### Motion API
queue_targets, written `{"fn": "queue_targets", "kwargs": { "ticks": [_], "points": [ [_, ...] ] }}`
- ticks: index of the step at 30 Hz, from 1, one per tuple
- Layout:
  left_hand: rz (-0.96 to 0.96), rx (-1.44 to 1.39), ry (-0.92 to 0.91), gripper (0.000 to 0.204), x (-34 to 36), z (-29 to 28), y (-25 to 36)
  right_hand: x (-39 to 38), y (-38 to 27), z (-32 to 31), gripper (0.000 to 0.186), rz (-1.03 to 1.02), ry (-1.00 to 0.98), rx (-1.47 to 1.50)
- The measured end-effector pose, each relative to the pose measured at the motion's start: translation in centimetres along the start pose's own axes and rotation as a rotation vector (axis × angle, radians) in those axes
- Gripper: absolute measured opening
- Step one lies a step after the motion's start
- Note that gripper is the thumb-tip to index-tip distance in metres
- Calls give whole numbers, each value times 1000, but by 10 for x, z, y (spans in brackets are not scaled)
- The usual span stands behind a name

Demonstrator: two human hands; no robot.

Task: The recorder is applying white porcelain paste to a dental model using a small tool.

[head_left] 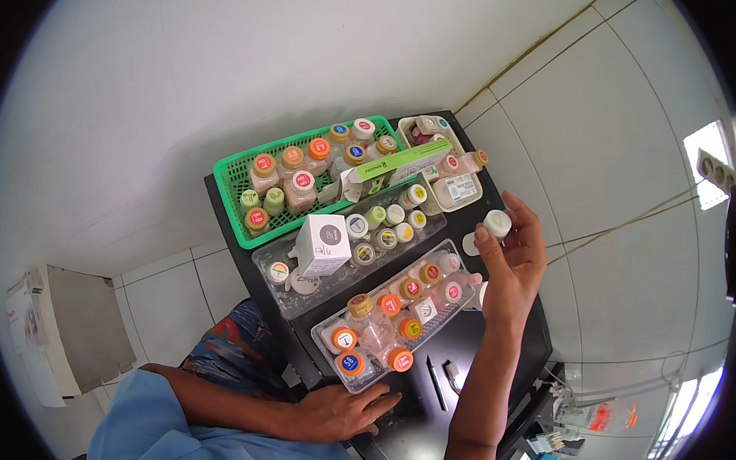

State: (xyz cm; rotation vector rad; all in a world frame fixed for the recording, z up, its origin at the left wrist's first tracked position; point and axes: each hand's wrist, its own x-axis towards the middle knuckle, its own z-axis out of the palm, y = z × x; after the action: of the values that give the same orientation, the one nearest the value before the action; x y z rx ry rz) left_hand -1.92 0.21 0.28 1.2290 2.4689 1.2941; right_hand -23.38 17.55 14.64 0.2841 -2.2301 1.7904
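Observation:
My right hand (517,259) is raised at the right edge of the black table (402,414), thumb and fingers closed around a small white round-topped container (498,223). Its lower part is hidden by the hand. A white disc (470,244) shows beside the thumb; whether it touches the hand is unclear. My left hand (337,411) lies at the near table edge with its fingers stretched out, holding nothing. Just beyond it stands a clear plastic tray (324,330) of small bottles with orange, gold, blue and pink tops, one of them a larger clear bottle (374,332).
A green basket (237,225) of capped bottles stands at the back, a long green-and-white box (403,166) across its right end. Another clear tray (296,304) holds small jars and a white box (323,245). White containers (458,193) sit back right. A black pen (436,384) lies in front.

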Motion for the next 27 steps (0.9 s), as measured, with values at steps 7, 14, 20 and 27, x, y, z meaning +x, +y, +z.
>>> {"fn": "queue_targets", "kwargs": {
  "ticks": [7, 14, 20, 27],
  "points": [
    [1, -4, -4, 71, -1, 4, -1, 10, 4, 4, 41, 3, -54, -124],
    [29, 80, 79, 70, -1, 8, -2, 17, 10, 8, 37, 31, -138, -240],
    [40, 80, 85, 70, -2, 10, -3, 21, 20, 23, 37, -96, -218, -658],
    [53, 2, 30, 74, -5, 14, -5, 31, 29, 38, 37, -167, -339, -1124]
  ]
}}
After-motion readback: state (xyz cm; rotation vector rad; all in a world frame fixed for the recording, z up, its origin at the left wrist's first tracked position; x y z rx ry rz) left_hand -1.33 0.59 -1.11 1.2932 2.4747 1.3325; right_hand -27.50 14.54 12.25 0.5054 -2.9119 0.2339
